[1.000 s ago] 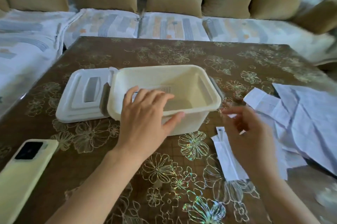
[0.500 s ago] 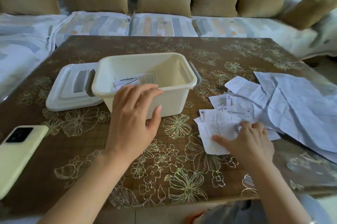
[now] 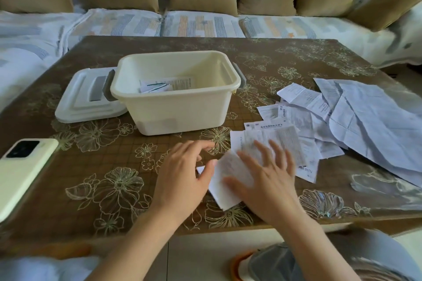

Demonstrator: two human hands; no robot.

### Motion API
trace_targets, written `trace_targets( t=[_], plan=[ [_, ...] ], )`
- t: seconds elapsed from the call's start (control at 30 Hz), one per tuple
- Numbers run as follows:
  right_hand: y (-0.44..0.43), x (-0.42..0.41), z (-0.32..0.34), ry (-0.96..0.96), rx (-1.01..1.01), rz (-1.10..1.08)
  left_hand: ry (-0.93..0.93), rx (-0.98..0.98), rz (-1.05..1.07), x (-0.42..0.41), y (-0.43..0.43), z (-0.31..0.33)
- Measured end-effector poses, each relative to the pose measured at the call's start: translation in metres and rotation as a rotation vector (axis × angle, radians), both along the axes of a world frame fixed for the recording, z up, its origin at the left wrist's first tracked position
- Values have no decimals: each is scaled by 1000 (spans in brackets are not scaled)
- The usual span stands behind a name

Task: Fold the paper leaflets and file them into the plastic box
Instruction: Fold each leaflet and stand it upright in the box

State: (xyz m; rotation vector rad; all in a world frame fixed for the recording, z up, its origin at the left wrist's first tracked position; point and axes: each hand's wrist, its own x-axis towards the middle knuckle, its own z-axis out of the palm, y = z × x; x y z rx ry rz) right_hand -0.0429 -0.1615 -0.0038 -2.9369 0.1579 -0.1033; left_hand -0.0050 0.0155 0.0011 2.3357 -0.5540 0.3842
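Leaflet (image 3: pixel 222 167): one white sheet of thin paper with fine grey print, blurred, its text unreadable. It lies flat on the worktop (image 3: pixel 109 159) near the front edge, directly under the right hand (image 3: pixel 267 180) and just right of the left hand (image 3: pixel 182 178).

Right hand: released, fingers straight and spread, palm down, pressing on the leaflet.

Left hand: relaxed, fingers loosely bent and holding nothing; the thumb tip touches the leaflet's left edge.

Loose leaflets (image 3: pixel 294 120): an overlapping heap of small white printed sheets, some creased, just beyond the right hand's fingertips; the nearest run under those fingertips.

Large sheets (image 3: pixel 370 125): unfolded, wrinkled, pale bluish white, to the right of the right hand and lying over the far side of the heap.

Plastic box (image 3: pixel 182 111): cream, rectangular, open at the top, with grey clips at both ends; it stands beyond the left hand, well apart from it.

Folded leaflets (image 3: pixel 157 86): a few small white pieces inside the box, on its floor.

Lid (image 3: pixel 80 102): white with a grey handle, flat on the worktop, touching the box's left end.

Phone (image 3: pixel 22 173): pale yellow, face down, far left of the left hand.
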Motion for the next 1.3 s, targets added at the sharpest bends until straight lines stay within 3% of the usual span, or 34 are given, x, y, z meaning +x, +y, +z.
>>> trace_targets(
  t=[0.13, 0.33, 0.47, 0.53, 0.6, 0.73, 1.0, 1.3],
  plan=[
    [21, 2, -9, -51, 47, 140, 310, 28, 3, 5, 12, 3],
    [29, 7, -10, -72, 114, 172, 449, -90, 61, 14, 31, 9],
    [28, 10, 13, -99, 619, 124, 485, -224, 50, 12, 50, 24],
    [28, 15, 24, -103, 936, 71, 426, -301, 40, 8, 57, 34],
    [32, 20, 31, -136, 1108, 66, 345, -329, 25, 4, 63, 42],
    [43, 17, 39, -287, 1045, 197, 262, -334, 8, -9, 71, 43],
    [45, -9, 4, -180, 664, 277, 216, -149, 163, -37, 84, -6],
    [61, -9, -3, -214, 655, 175, 114, -85, 236, -38, 73, -20]
  ],
)
